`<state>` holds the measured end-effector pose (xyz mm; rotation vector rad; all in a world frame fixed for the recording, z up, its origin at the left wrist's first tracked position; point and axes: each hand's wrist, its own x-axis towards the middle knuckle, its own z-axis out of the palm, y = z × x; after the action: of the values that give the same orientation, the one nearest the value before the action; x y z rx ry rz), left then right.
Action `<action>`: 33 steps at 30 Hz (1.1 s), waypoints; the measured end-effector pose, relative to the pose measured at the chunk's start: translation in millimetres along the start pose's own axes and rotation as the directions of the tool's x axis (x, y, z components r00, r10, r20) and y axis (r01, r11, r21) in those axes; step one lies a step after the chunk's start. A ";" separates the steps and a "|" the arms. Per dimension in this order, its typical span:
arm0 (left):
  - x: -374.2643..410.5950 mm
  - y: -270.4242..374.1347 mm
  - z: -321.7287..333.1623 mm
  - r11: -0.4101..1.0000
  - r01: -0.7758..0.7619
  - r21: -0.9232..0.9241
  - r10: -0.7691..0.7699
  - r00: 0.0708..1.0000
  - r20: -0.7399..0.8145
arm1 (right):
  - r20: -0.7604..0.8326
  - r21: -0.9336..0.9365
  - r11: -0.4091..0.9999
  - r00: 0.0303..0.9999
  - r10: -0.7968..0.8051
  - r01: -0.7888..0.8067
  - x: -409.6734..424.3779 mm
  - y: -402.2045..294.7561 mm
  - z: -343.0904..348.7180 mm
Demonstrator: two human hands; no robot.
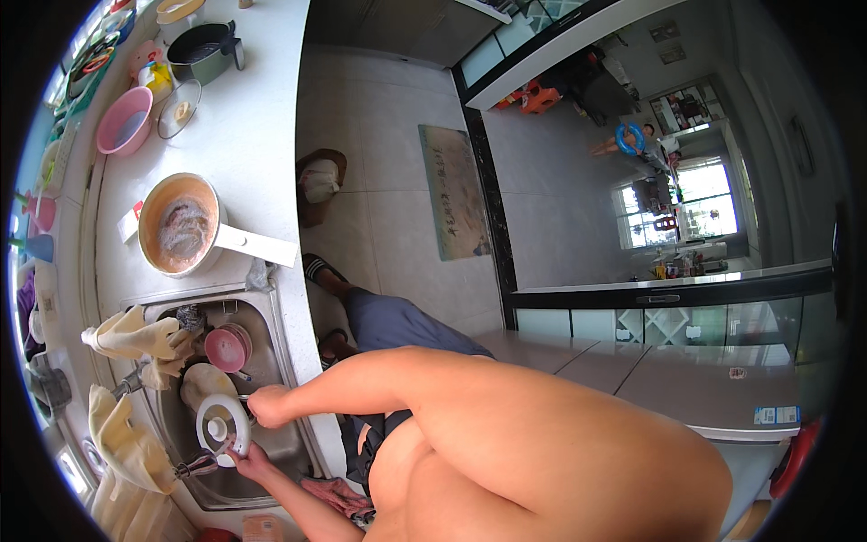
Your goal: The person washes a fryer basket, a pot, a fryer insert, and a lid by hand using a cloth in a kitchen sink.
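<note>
My left hand [250, 462] grips the lower rim of a round pot lid [242, 414] with a white rim and a white knob, held over the steel sink [274, 450]. Just above it in the picture, my right hand [269, 406] is closed around what looks like a thin metal handle; what it belongs to is largely hidden. The faucet end [198, 466] is beside the lid. Behind the lid lies a pale round item [203, 386] in the basin. Farther up in the sink are stacked pink bowls [227, 350] and a dark scouring pad [190, 317].
Pale yellow rubber gloves [129, 444] hang by the faucet. On the white counter [254, 162] stand a soiled saucepan [181, 223], a pink basin [125, 122], a glass lid [180, 112] and a green pot [203, 54]. A mat [454, 193] lies on the floor; a person [640, 139] is in the far room.
</note>
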<state>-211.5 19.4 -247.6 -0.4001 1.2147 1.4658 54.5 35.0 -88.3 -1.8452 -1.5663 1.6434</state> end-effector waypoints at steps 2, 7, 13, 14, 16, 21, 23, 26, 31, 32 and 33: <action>25.0 2.4 -28.3 0.999 0.031 -0.038 -0.034 0.996 -0.079 | 0.072 -0.068 0.996 0.996 -0.051 0.056 3.1 10.5 3.6; -20.4 -29.4 42.3 0.815 0.329 -0.477 -0.254 0.943 0.215 | 0.046 -0.017 0.993 0.992 -0.120 0.121 3.0 50.4 -13.8; -37.5 -23.3 70.7 0.794 -0.058 -0.605 0.029 0.998 -0.058 | 0.310 0.144 0.975 0.943 0.117 -0.168 -7.0 37.5 -25.7; -49.2 -23.9 83.3 0.835 -0.086 -0.544 0.059 0.996 -0.067 | 0.322 0.129 0.971 0.935 0.151 -0.201 -9.0 40.2 -24.3; -45.1 -32.0 66.3 0.821 -0.062 -0.567 0.063 0.998 -0.018 | 0.358 0.101 0.967 0.916 0.182 -0.232 -7.4 36.8 -31.1; -61.3 -50.7 42.5 0.826 -0.009 -0.564 -0.001 1.000 -0.016 | 0.376 0.063 0.974 0.909 0.180 -0.219 -3.9 28.0 -35.3; -78.7 -55.1 34.0 0.845 -0.019 -0.535 -0.004 0.999 -0.041 | 0.388 0.025 0.978 0.904 0.181 -0.207 -0.6 26.5 -33.5; -104.8 -58.5 16.6 0.863 -0.006 -0.505 -0.027 0.998 -0.058 | 0.390 0.052 0.975 0.903 0.178 -0.215 5.2 27.2 -27.9; -129.7 -54.1 -5.4 0.922 -0.011 -0.386 -0.011 0.998 -0.055 | 0.298 0.020 0.980 0.937 0.184 -0.198 22.3 12.6 -17.1; -132.0 -52.0 -8.1 0.919 -0.003 -0.395 -0.009 1.000 -0.028 | 0.294 0.060 0.974 0.936 0.193 -0.220 29.4 19.0 -15.9; -131.7 -51.5 -9.1 0.923 0.010 -0.384 -0.002 1.000 0.020 | 0.274 0.110 0.958 0.935 0.225 -0.263 33.7 13.4 -14.1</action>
<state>-129.2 -66.0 -170.2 -0.6515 0.9042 1.7019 67.0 62.5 -112.8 -1.8723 -1.3008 2.1250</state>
